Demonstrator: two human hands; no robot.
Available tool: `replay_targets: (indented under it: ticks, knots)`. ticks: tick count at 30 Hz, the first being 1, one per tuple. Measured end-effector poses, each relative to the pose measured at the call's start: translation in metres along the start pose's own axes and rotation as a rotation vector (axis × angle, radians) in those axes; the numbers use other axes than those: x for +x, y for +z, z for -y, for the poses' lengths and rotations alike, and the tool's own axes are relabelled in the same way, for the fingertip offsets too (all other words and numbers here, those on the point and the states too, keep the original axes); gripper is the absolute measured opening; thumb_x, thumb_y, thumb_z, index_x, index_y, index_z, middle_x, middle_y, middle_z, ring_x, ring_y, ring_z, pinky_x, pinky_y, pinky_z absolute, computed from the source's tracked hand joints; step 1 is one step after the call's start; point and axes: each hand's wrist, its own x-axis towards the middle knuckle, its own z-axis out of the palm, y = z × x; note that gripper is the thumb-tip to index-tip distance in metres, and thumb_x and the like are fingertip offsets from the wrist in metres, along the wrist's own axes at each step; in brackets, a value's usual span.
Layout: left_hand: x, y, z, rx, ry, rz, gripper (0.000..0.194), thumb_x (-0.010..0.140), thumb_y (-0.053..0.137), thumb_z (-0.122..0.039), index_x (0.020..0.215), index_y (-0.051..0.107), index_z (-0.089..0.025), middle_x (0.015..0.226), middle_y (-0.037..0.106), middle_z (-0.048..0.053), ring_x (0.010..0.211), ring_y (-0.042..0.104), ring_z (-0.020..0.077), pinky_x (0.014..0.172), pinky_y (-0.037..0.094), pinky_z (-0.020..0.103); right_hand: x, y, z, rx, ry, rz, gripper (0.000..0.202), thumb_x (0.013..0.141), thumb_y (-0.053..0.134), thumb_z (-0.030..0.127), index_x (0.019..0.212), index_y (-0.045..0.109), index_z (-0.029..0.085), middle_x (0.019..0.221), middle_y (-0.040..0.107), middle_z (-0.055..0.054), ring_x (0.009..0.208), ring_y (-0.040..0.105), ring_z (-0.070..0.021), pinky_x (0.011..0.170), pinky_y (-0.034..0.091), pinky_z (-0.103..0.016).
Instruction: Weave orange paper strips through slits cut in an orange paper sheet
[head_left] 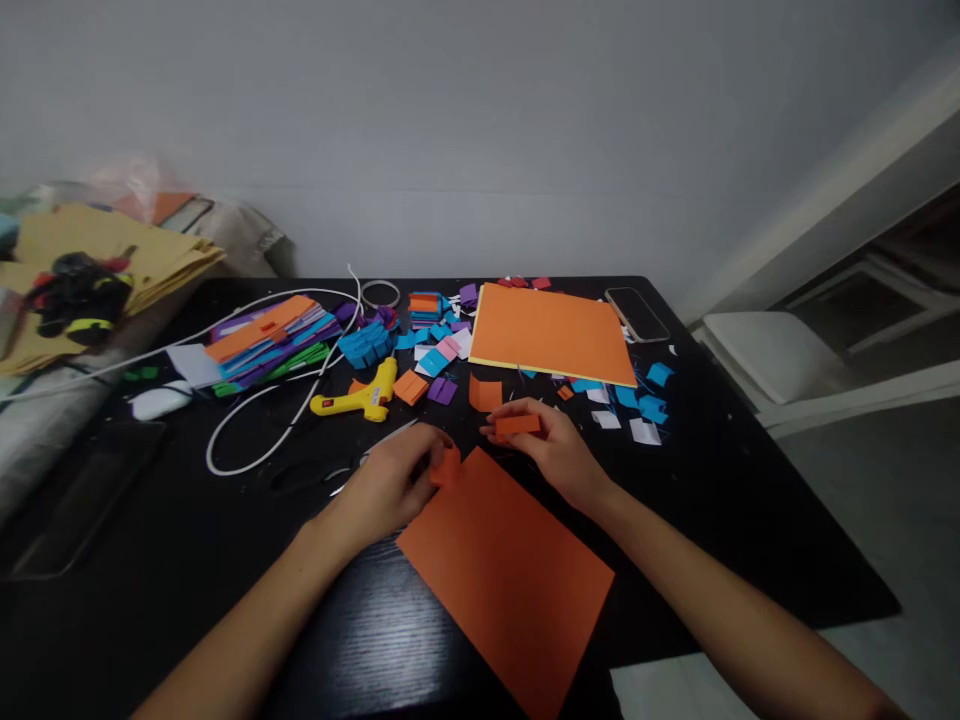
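The left hand [397, 474] pinches a small orange paper piece [446, 467] mid-frame; the right hand [556, 446], apart from it, grips a folded orange paper strip [517, 425]. I see an orange rectangular paper sheet [514, 575] lower centre.

Your camera sits on your head. It looks forward and down at your left hand [394, 475] and right hand [559, 450], close by, over the black table [720, 500] to the gray wall [480, 120].
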Motion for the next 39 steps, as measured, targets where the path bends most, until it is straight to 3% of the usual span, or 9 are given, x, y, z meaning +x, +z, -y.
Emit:
replay_targets:
  ticks: [6, 12, 15, 19, 24, 27, 31, 34, 39]
  knots:
    - [0.0, 0.004, -0.001, -0.036, -0.003, -0.044, 0.025, 0.077, 0.051, 0.001, 0.087, 0.049, -0.021, 0.1, 0.066, 0.004, 0.09, 0.062, 0.0191, 0.079, 0.048, 0.032, -0.004, 0.0, -0.013, 0.043, 0.069, 0.03, 0.03, 0.087, 0.07, 0.034, 0.112, 0.056, 0.024, 0.085, 0.075, 0.0, 0.075, 0.079, -0.021, 0.07, 0.064, -0.035]
    - [-0.001, 0.004, -0.003, -0.215, -0.063, -0.001, 0.032, 0.081, 0.056, -0.002, 0.104, 0.068, -0.02, 0.108, 0.067, 0.005, 0.078, 0.06, 0.014, 0.071, 0.049, 0.028, -0.009, 0.004, -0.02, -0.024, 0.083, 0.013, 0.034, 0.091, 0.067, 0.042, 0.106, 0.04, 0.028, 0.064, 0.067, 0.007, 0.048, 0.066, -0.0173, 0.046, 0.052, -0.027]
    - [-0.001, 0.0, -0.005, -0.306, -0.086, 0.036, 0.03, 0.085, 0.059, -0.007, 0.109, 0.071, -0.02, 0.113, 0.067, 0.007, 0.083, 0.063, 0.0155, 0.074, 0.052, 0.028, -0.01, 0.005, -0.021, -0.112, 0.032, 0.016, 0.026, 0.094, 0.064, 0.044, 0.098, 0.047, 0.025, 0.07, 0.066, 0.004, 0.053, 0.063, -0.015, 0.049, 0.049, -0.026]
    - [0.0, 0.0, -0.003, -0.291, -0.144, -0.019, 0.012, 0.095, 0.063, -0.021, 0.099, 0.073, -0.019, 0.099, 0.068, 0.006, 0.081, 0.062, 0.016, 0.071, 0.05, 0.028, -0.011, 0.005, -0.022, -0.289, -0.124, -0.023, 0.021, 0.093, 0.069, 0.039, 0.089, 0.059, 0.021, 0.077, 0.065, 0.0, 0.068, 0.062, -0.0143, 0.06, 0.046, -0.026]
    - [0.002, 0.002, 0.002, -0.315, -0.18, 0.001, 0.02, 0.097, 0.064, -0.027, 0.112, 0.076, -0.023, 0.107, 0.069, 0.006, 0.086, 0.067, 0.0162, 0.071, 0.051, 0.027, -0.013, 0.002, -0.024, -0.357, -0.229, -0.082, 0.015, 0.093, 0.066, 0.028, 0.092, 0.051, 0.024, 0.072, 0.059, 0.005, 0.061, 0.055, -0.0121, 0.056, 0.04, -0.025]
    - [0.002, 0.001, 0.002, -0.334, -0.201, -0.035, 0.021, 0.096, 0.067, -0.03, 0.114, 0.078, -0.025, 0.107, 0.071, 0.006, 0.088, 0.069, 0.0168, 0.072, 0.052, 0.026, -0.013, 0.001, -0.026, -0.433, -0.283, -0.061, 0.004, 0.093, 0.06, 0.023, 0.089, 0.06, 0.022, 0.079, 0.064, 0.001, 0.07, 0.062, -0.0143, 0.061, 0.045, -0.026]
    - [0.003, 0.0, 0.002, -0.482, -0.286, -0.129, 0.019, 0.091, 0.075, -0.033, 0.106, 0.076, -0.022, 0.103, 0.074, 0.006, 0.09, 0.071, 0.0182, 0.077, 0.057, 0.027, -0.013, 0.003, -0.028, -0.394, -0.251, -0.036, 0.016, 0.09, 0.062, 0.021, 0.102, 0.072, 0.021, 0.097, 0.076, -0.006, 0.088, 0.074, -0.0205, 0.074, 0.056, -0.032]
    - [0.004, 0.004, 0.002, -0.627, -0.333, -0.171, 0.019, 0.086, 0.08, -0.032, 0.099, 0.073, -0.021, 0.093, 0.076, 0.003, 0.087, 0.073, 0.0171, 0.079, 0.059, 0.027, -0.015, 0.007, -0.029, -0.332, -0.205, -0.009, 0.021, 0.087, 0.068, 0.023, 0.107, 0.074, 0.021, 0.098, 0.078, -0.007, 0.088, 0.075, -0.0215, 0.074, 0.058, -0.033]
    - [0.004, 0.014, -0.004, -0.562, -0.358, -0.175, 0.017, 0.084, 0.081, -0.033, 0.091, 0.072, -0.019, 0.081, 0.073, 0.0, 0.073, 0.068, 0.0135, 0.066, 0.054, 0.021, -0.018, 0.011, -0.031, -0.179, -0.123, 0.046, 0.029, 0.082, 0.075, 0.023, 0.111, 0.074, 0.022, 0.099, 0.08, -0.006, 0.091, 0.078, -0.0219, 0.079, 0.062, -0.035]
